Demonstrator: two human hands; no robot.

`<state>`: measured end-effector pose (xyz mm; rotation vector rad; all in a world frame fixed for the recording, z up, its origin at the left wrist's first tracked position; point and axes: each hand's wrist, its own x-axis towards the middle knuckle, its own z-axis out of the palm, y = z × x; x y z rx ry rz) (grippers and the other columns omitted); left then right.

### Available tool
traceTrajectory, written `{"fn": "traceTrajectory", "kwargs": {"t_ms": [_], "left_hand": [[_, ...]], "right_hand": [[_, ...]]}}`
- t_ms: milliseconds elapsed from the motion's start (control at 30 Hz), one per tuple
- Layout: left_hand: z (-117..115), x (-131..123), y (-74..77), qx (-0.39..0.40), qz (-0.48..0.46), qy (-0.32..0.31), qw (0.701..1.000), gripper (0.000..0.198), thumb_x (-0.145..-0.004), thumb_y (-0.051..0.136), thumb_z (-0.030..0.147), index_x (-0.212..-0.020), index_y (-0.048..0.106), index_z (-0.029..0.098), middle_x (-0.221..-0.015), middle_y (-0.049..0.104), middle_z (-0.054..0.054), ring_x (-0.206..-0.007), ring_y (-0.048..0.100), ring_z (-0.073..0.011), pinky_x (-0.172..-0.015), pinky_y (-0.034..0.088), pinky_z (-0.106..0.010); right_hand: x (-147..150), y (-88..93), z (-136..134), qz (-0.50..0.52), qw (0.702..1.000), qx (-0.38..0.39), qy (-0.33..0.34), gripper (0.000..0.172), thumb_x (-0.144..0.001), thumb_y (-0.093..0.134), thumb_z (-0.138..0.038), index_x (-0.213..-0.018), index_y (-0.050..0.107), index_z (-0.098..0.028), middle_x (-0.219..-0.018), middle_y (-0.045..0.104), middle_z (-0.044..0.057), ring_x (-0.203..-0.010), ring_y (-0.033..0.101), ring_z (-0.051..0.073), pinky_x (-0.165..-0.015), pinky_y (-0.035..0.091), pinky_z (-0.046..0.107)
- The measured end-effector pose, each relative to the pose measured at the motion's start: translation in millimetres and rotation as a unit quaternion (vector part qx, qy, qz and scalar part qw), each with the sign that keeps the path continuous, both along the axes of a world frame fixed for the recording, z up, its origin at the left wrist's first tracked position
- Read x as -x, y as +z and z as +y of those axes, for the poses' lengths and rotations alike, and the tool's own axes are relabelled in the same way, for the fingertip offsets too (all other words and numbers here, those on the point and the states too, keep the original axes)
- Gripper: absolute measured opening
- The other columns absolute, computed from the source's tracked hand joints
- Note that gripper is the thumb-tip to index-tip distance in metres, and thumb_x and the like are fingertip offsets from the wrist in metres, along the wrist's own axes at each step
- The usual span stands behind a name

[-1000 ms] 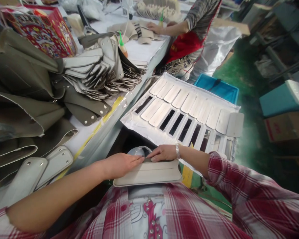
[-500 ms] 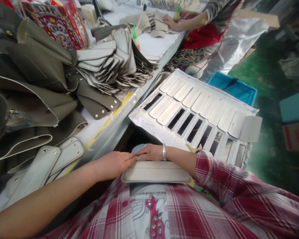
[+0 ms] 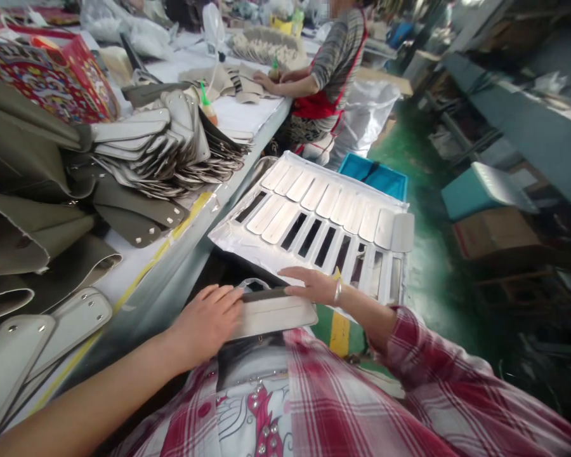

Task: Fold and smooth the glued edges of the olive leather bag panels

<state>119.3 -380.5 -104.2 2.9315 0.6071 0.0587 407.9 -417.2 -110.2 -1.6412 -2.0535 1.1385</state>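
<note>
A pale, leather-like strip point(image 3: 273, 315) with rounded corners lies across my lap, close to my shirt. A dark fold or edge shows along its far side. My left hand point(image 3: 214, 317) curls over the strip's left end, hiding that end. My right hand point(image 3: 311, 285), with a bracelet at the wrist, is at the strip's far right edge. Its fingers are stretched out and apart, with the lower one touching the strip. Just beyond stands a white slotted rack point(image 3: 242, 244) with two rows of similar pale strips point(image 3: 330, 200); several front slots show dark.
On the table point(image 3: 137, 311) to the left are stacked pale pieces point(image 3: 152, 146), dark olive bag bodies point(image 3: 23, 133), riveted straps point(image 3: 83, 317) and a green-tipped bottle point(image 3: 207, 105). A co-worker point(image 3: 333, 70) works at the far table edge. A blue crate point(image 3: 380, 181) stands behind the rack.
My hands, close together on the strip before, have moved apart; the right one has slid right and opened. The strip has tilted, its dark far side now showing. The view has swung right and up.
</note>
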Motion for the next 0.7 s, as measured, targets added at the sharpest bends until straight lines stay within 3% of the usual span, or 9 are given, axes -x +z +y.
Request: {"fn": "traceTrajectory", "kwargs": {"t_ms": [100,200,267,433,700], "left_hand": [[-28.1,-29.6,-3.0,0.063,-0.075,0.012,0.995,0.031,-0.087,0.049,0.03,-0.114,0.053,0.016,-0.117,0.057,-0.009,-0.106,0.049,-0.0226,-0.091,0.041,-0.038],[-50.5,-54.2,-9.9,0.092,-0.085,0.041,0.991,0.018,-0.085,0.052,0.028,-0.099,0.056,0.016,-0.103,0.059,-0.007,-0.096,0.051,-0.0215,-0.083,0.043,-0.037],[-57.3,-62.9,-14.0,0.086,-0.078,0.053,0.992,0.013,-0.086,0.051,0.028,-0.089,0.058,0.018,-0.096,0.059,-0.005,-0.092,0.051,-0.0212,-0.079,0.042,-0.037],[-58.2,-65.8,-17.0,0.098,-0.092,0.057,0.989,0.018,-0.089,0.046,0.026,-0.081,0.061,0.019,-0.094,0.06,-0.003,-0.09,0.049,-0.0184,-0.08,0.04,-0.034],[-67.4,-78.0,-8.1,0.074,-0.057,0.092,0.991,0.018,-0.087,0.046,0.019,-0.074,0.058,0.018,-0.093,0.06,-0.003,-0.09,0.049,-0.0199,-0.077,0.04,-0.036]], "right_hand": [[-2.1,3.7,-51.4,-0.002,0.981,-0.184,-0.065,0.04,-0.082,0.058,-0.034,-0.119,0.055,-0.02,-0.123,0.053,0.01,-0.115,0.048,0.022,-0.099,0.038,0.04],[1.9,-8.8,-94.6,-0.022,0.967,-0.239,-0.084,0.026,-0.081,0.06,-0.031,-0.105,0.06,-0.02,-0.119,0.055,0.011,-0.113,0.048,0.023,-0.098,0.038,0.045],[6.5,-22.3,-109.4,-0.032,0.962,-0.252,-0.103,0.012,-0.084,0.057,-0.029,-0.091,0.063,-0.021,-0.115,0.057,0.009,-0.113,0.047,0.023,-0.1,0.034,0.048],[14.6,-42.1,-113.5,-0.027,0.948,-0.279,-0.149,0.012,-0.086,0.053,-0.027,-0.081,0.064,-0.022,-0.112,0.059,0.007,-0.115,0.046,0.024,-0.103,0.03,0.051],[36.0,-39.1,-111.6,-0.063,0.927,-0.305,-0.211,0.016,-0.083,0.049,-0.019,-0.069,0.056,-0.02,-0.121,0.053,0.008,-0.12,0.041,0.025,-0.102,0.03,0.051]]}}
